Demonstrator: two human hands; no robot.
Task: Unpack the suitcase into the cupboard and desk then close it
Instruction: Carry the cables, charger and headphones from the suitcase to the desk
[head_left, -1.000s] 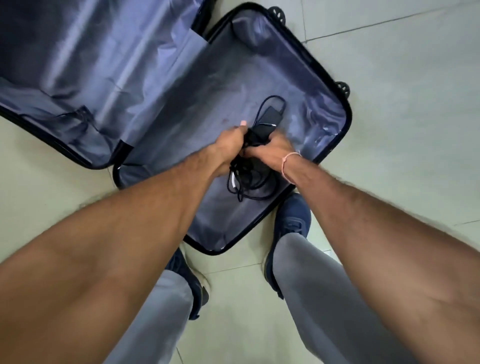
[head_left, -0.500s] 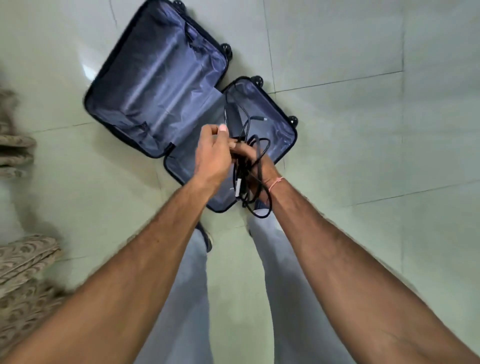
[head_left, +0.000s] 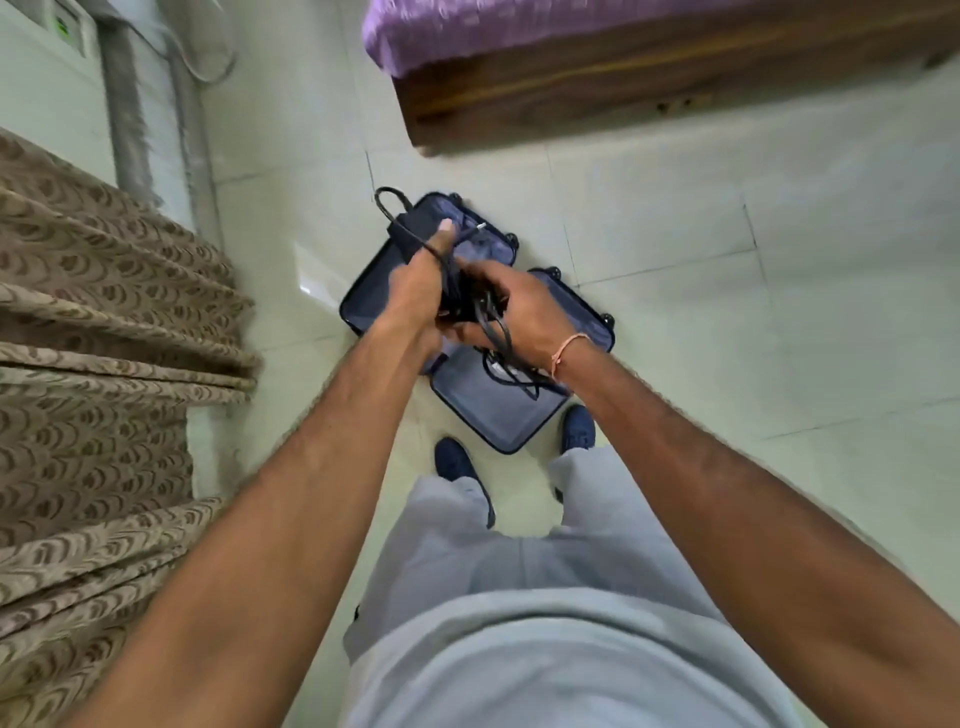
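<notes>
A black charger with its tangled cable (head_left: 470, 306) is held up in front of me, well above the floor. My left hand (head_left: 415, 291) grips the black adapter brick and a cable loop at the top. My right hand (head_left: 519, 312) grips the bundled cable, and loops hang below it. Beneath my hands the dark suitcase (head_left: 498, 415) lies open flat on the floor, its blue-grey lining showing, and nothing shows inside the visible part. My hands hide the middle of the suitcase.
A brown patterned curtain (head_left: 104, 364) hangs along the left. A wooden bed frame (head_left: 623, 98) with a purple cover (head_left: 519, 26) stands at the far right. Pale floor tiles (head_left: 727, 338) spread around the suitcase. My blue shoes (head_left: 457, 462) stand at its near edge.
I have stood up from the suitcase, lifting the charger and cable out of it with both hands. The suitcase now looks small and far below, and the bed and curtain came into view.
</notes>
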